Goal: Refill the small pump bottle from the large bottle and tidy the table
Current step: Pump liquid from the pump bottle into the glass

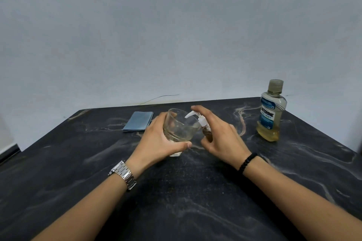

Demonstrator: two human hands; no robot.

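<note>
My left hand [159,139] grips a clear drinking glass [179,127], tilted toward the right, with a little yellowish liquid in its bottom. My right hand [221,135] is wrapped around the small pump bottle [207,133], its forefinger resting on the white pump head [196,116]. The pump's nozzle points into the glass's mouth. Most of the small bottle's brownish body is hidden behind my fingers. The large mouthwash bottle [271,111], capped and about a third full of yellow liquid, stands upright at the back right, apart from both hands.
A folded blue cloth [138,121] lies flat at the back of the dark marbled table [176,201], just left of the glass. A pale wall rises behind the table's far edge. The table's right edge runs close to the large bottle.
</note>
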